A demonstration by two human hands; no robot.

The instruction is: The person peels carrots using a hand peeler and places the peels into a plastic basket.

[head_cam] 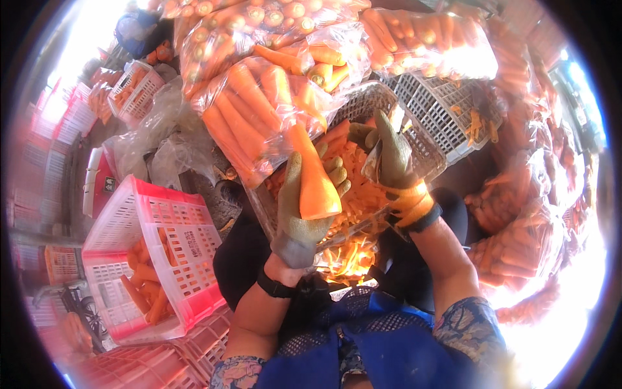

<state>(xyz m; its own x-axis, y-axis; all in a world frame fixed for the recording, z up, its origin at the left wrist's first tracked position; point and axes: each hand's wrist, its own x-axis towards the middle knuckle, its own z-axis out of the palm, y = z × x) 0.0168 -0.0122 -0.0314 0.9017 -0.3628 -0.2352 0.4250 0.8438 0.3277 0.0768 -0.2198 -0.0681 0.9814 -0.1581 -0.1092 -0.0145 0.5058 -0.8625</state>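
A large peeled-looking carrot [316, 180] lies along my left hand [303, 219], its thick cut end toward me; the gloved fingers curl around its sides. To its right, my right hand [393, 155], also gloved, closes around a tool with a pale edge, mostly hidden by the fingers; its kind cannot be told. Beneath both hands is a worn plastic crate [418, 131] holding orange peelings and pieces [357, 194]. A clear plastic bag of carrots [248, 112] rests at the crate's far left edge, touching the carrot's thin end or close to it.
Left stands a pink and white plastic crate [180, 253] with carrots [148, 287] inside. More bagged carrots [427, 39] lie ahead, and others [525, 228] are piled along the right. A grey slatted crate [432, 107] sits beyond my right hand. Crumpled plastic bags [170, 131] lie ahead left.
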